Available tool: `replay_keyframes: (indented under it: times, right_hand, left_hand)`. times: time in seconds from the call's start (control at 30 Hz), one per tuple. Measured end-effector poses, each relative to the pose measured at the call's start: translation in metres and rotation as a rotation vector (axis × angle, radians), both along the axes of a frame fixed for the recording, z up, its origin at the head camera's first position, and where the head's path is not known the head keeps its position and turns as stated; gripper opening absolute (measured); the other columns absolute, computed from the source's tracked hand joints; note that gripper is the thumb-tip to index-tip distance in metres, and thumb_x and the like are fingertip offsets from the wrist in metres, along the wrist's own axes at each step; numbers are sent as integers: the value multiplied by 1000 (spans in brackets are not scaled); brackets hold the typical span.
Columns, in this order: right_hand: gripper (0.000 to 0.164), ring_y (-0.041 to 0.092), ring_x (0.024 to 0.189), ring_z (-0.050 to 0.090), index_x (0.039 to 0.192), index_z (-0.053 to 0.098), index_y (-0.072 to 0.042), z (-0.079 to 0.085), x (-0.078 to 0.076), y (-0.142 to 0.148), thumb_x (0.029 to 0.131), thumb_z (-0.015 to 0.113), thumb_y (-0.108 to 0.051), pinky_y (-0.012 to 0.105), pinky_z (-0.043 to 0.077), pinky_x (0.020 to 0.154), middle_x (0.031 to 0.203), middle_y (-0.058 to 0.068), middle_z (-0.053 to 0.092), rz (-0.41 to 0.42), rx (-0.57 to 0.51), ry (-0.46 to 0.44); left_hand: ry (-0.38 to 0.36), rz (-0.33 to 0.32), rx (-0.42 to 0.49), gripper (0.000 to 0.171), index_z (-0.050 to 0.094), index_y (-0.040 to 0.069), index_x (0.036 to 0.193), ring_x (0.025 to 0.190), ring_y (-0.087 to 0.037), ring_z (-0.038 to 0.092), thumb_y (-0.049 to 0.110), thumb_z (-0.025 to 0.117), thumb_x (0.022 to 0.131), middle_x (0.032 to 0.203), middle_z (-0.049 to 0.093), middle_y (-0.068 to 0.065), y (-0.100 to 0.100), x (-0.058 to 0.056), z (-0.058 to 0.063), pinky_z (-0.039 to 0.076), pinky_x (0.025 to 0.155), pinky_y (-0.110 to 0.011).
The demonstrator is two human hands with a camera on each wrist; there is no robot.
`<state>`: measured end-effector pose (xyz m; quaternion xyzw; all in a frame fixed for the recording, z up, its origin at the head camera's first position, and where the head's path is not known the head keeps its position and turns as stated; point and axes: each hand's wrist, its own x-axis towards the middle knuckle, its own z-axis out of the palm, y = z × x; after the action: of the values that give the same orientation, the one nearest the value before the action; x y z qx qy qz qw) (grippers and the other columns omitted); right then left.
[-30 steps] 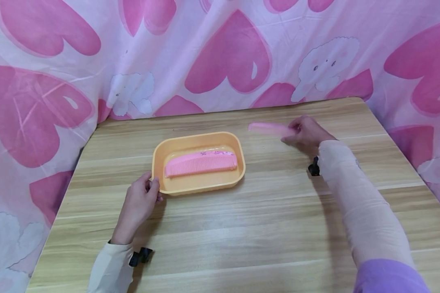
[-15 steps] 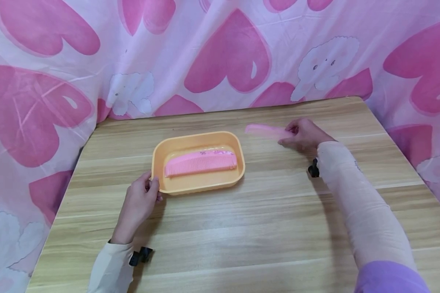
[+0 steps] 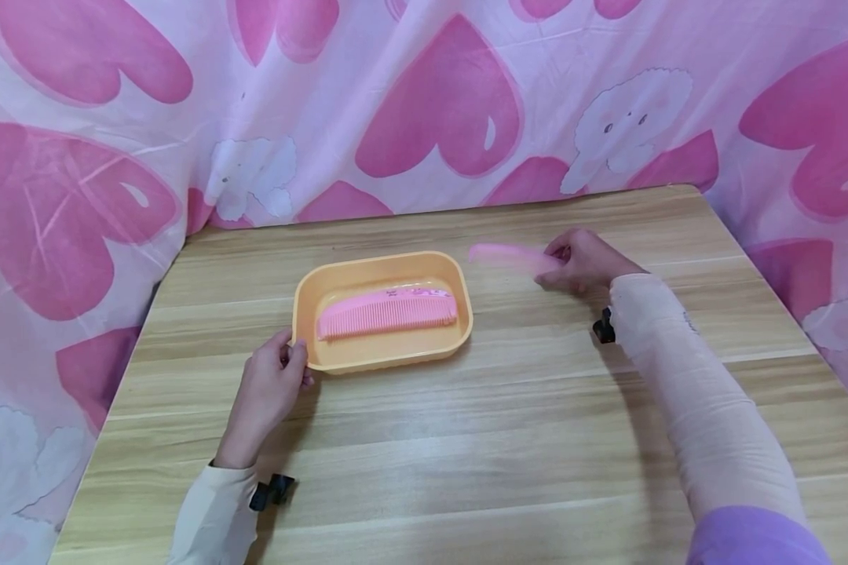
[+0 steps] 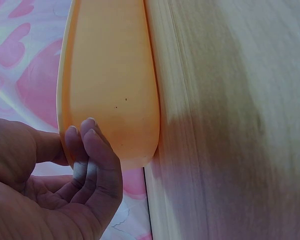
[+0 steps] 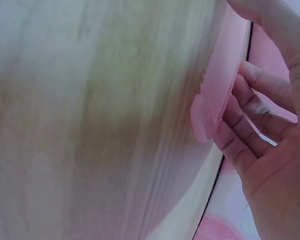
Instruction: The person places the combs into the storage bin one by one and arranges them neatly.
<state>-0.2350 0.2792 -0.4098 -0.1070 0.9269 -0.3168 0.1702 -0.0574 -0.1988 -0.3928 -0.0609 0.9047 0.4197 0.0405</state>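
An orange plastic tray (image 3: 367,362) with rounded corners stands on the table. One pink comb (image 3: 389,315) lies inside it, teeth toward the near side. My left hand (image 3: 272,392) pinches the tray's near left corner. In the left wrist view, some fingertips (image 4: 90,131) lie against the outer wall. To the right of the tray, my right hand (image 3: 585,260) holds a second pink comb (image 3: 505,254) by its right end. That comb looks blurred in the head view. The right wrist view shows the comb (image 5: 222,70) between thumb and fingers, low over the wood.
The wood-grain table (image 3: 424,463) ends at a pink curtain (image 3: 438,102) with hearts, along the back and sides. Small black devices sit at both wrists, such as the left wrist mount (image 3: 272,492).
My right hand has shifted slightly left and toward me with the comb, bringing its free end closer to the tray. The left hand and the tray have stayed in place.
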Motion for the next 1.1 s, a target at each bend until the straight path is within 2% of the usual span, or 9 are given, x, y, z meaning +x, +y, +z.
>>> replay_keyframes:
  times: [0.07, 0.27, 0.5, 0.63, 0.73, 0.87, 1.1]
  right_hand:
    - [54, 20, 61, 56, 117, 67, 4, -1, 0, -2, 79, 88, -28, 34, 52, 54, 103, 17, 61, 9, -8, 12]
    - [42, 19, 69, 52, 103, 71, 1, -4, 1, -6, 77, 89, -27, 30, 47, 58, 88, 11, 62, 51, 20, 86]
    - [50, 23, 76, 53, 109, 69, 2, -2, 2, -6, 76, 89, -31, 31, 48, 62, 94, 13, 63, 27, 31, 81]
    - [56, 25, 78, 56, 116, 66, 2, 1, 2, -5, 77, 88, -32, 34, 51, 56, 102, 15, 63, -19, 7, 52]
    - [56, 26, 78, 57, 117, 66, 1, 3, 3, -4, 78, 88, -32, 33, 52, 53, 103, 16, 64, -42, -16, 65]
    - [48, 24, 83, 57, 110, 70, 0, 8, 3, -5, 79, 87, -32, 27, 49, 64, 98, 14, 66, -31, -27, 127]
    - [36, 22, 79, 55, 100, 74, -4, 21, 3, -18, 77, 88, -28, 27, 45, 65, 89, 9, 67, 6, -56, 225]
  left_hand:
    - [8, -2, -5, 36, 57, -2, 130, 68, -20, 63, 21, 40, 108, 78, 62, -11, 0, 0, 0, 51, 57, -27]
    - [3, -5, -4, 35, 56, -2, 131, 68, -20, 62, 20, 40, 108, 78, 62, -11, 0, 0, 1, 52, 57, -27]
    - [-12, -2, -5, 36, 55, -2, 133, 69, -21, 62, 19, 40, 109, 79, 61, -11, 0, 0, 2, 52, 57, -27]
    - [-11, -1, -2, 34, 55, -3, 131, 69, -20, 63, 18, 40, 109, 79, 61, -12, 1, 0, 3, 52, 57, -26]
    - [-11, -3, -2, 35, 55, -3, 132, 69, -20, 63, 18, 41, 109, 80, 62, -12, 1, -1, 3, 52, 57, -26]
    - [-15, -2, -3, 36, 54, -3, 135, 69, -21, 63, 18, 40, 109, 80, 62, -12, 1, 0, 3, 52, 57, -26]
    - [-24, 0, -5, 38, 52, -3, 137, 70, -21, 63, 20, 40, 109, 81, 61, -12, 1, 0, 4, 52, 58, -26]
